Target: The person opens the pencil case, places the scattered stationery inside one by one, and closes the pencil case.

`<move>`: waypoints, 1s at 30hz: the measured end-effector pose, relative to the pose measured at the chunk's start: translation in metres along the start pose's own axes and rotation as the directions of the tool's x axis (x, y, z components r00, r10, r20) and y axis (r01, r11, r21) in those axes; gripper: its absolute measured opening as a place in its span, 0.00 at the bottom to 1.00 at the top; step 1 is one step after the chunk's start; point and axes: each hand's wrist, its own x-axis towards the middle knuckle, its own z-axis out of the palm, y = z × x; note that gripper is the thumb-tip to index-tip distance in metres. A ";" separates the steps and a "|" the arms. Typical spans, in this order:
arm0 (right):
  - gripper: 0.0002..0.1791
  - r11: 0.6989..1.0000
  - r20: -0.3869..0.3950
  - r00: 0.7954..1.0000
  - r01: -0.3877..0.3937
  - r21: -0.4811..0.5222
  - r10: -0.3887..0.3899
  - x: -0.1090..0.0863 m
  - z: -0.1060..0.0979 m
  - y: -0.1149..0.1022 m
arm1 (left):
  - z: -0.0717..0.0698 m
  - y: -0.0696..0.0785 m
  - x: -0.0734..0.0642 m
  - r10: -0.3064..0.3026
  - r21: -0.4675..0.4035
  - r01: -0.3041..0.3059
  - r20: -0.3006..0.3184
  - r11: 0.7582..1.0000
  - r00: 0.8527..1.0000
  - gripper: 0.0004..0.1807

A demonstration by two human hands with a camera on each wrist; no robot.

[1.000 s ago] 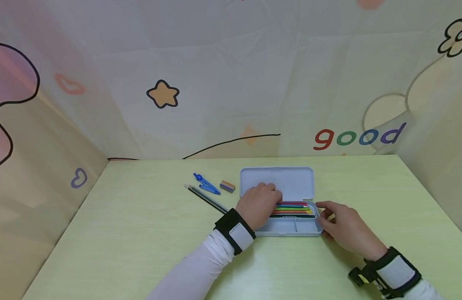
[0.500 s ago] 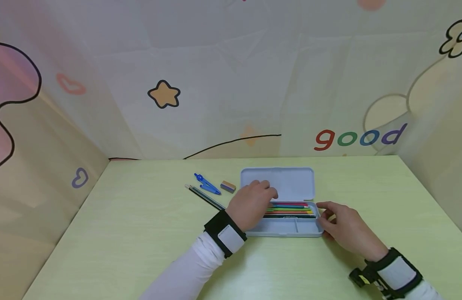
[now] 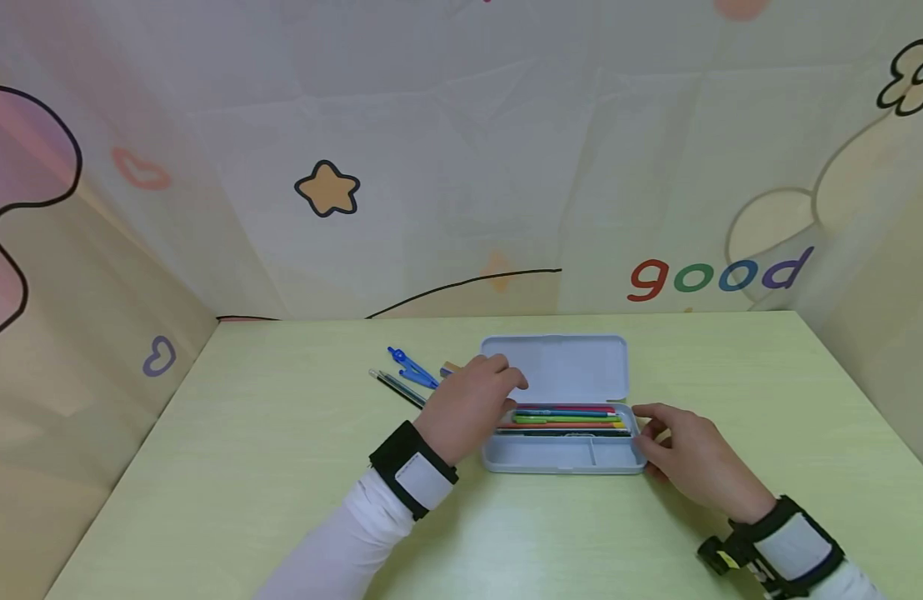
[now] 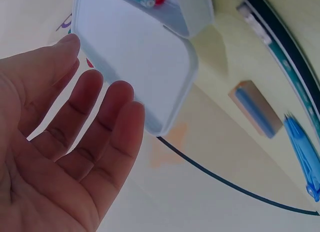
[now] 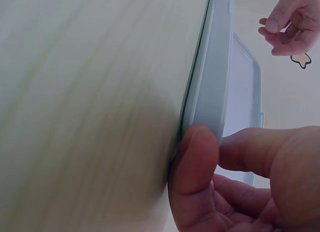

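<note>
An open pale blue pencil case (image 3: pixel 559 454) lies on the table with its lid folded back. Several coloured pens and pencils (image 3: pixel 570 420) fill its long compartment, and the front compartments hold nothing. My left hand (image 3: pixel 465 408) is at the case's left end, overlapping it in the head view. Its fingers are relaxed and hold nothing, as the left wrist view shows. My right hand (image 3: pixel 686 454) grips the right end of the case between thumb and fingers. The right wrist view shows a fingertip pressed against the case's side wall (image 5: pixel 212 76).
Left of the case lie a blue compass (image 3: pixel 411 365), a brown and blue eraser (image 4: pixel 256 109) and two pencils (image 3: pixel 397 388). My left hand partly covers the eraser and pencils in the head view. A printed cloth (image 3: pixel 461 167) stands behind the table (image 3: pixel 244 467).
My left hand has moved left, away from the middle of the case, uncovering more of the pens and pencils inside. My right hand stays at the right end.
</note>
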 end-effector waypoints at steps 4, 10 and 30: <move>0.27 1.000 -0.002 1.000 0.003 -0.005 -0.003 0.000 0.000 0.000 | -0.003 -0.009 -0.008 -0.011 -0.024 0.011 -0.016 1.000 1.000 0.12; 0.27 1.000 -0.003 1.000 -0.003 -0.012 0.003 0.000 0.000 0.000 | -0.006 -0.025 -0.021 -0.027 -0.061 0.025 -0.024 0.998 0.999 0.14; 0.28 1.000 0.001 1.000 0.001 -0.011 -0.001 -0.001 -0.001 -0.001 | -0.004 -0.095 -0.063 -0.084 -0.043 0.081 -0.074 0.996 0.994 0.14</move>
